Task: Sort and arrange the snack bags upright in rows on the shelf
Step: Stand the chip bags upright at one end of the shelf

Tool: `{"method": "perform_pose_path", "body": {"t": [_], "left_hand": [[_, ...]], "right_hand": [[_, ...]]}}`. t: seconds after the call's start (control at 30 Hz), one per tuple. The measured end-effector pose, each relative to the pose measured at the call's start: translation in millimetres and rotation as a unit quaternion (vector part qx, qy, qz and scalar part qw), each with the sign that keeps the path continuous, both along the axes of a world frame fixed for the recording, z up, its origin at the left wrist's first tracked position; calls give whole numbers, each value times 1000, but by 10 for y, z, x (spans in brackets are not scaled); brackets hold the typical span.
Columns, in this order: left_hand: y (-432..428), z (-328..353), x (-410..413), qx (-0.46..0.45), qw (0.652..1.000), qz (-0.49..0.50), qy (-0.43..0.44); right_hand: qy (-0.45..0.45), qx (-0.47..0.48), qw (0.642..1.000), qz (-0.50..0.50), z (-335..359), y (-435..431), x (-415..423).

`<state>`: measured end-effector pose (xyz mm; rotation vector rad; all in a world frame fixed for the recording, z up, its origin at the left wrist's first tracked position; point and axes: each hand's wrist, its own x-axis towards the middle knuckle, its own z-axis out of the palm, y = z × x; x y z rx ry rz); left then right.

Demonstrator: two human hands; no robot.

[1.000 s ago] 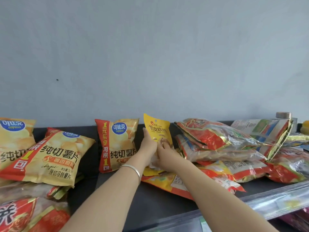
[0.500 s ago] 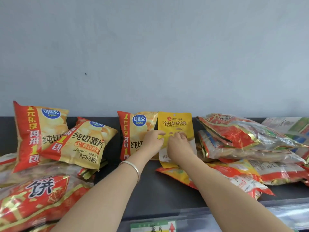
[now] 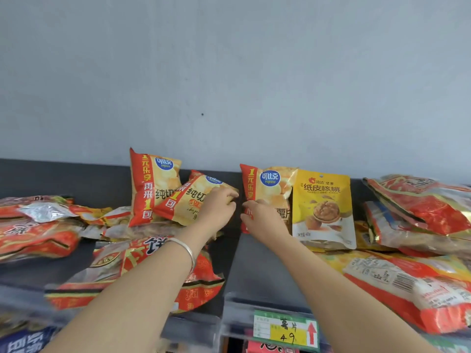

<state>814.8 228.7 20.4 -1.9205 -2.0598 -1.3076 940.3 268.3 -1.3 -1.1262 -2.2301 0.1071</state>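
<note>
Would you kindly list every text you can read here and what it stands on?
"可比克 copico", "1元乐享 再来1包", "纯切": upright chip bag.
"可比克 copico", "1元乐享": centre chip bag.
"纯切": tilted chip bag.
"洽洽 坚果", "纸皮核桃": walnut bag; bottom print too small.
"饼": red bag.
"薯片", "4 9": price tag.
Print on barcoded bag: blurred.

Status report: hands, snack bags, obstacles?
Left hand grips tilted chip bag. Right hand holds upright chip bag beside walnut bag. Flat bags lie either side.
</note>
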Motion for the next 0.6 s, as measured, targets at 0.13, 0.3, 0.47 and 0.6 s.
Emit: {"method": "perform_pose_path", "body": {"t": [0.13,0.3,0.47,0.6], "left_hand": [[-106,6,-433,-8,997,67,27],[-100,-10,-817,-49,992,109,39],[8,-26,-1077,-98,986,132,38],[99,-37,-1211,-120,986,92,-63]], "right_hand": [[-14,-79,996,41,-10,-53,-338],[80,-204,974,50,58,-62,-700],[219,-325,919,33,64,14,-947],[301,-364,880,49,10,48,-1041]]}}
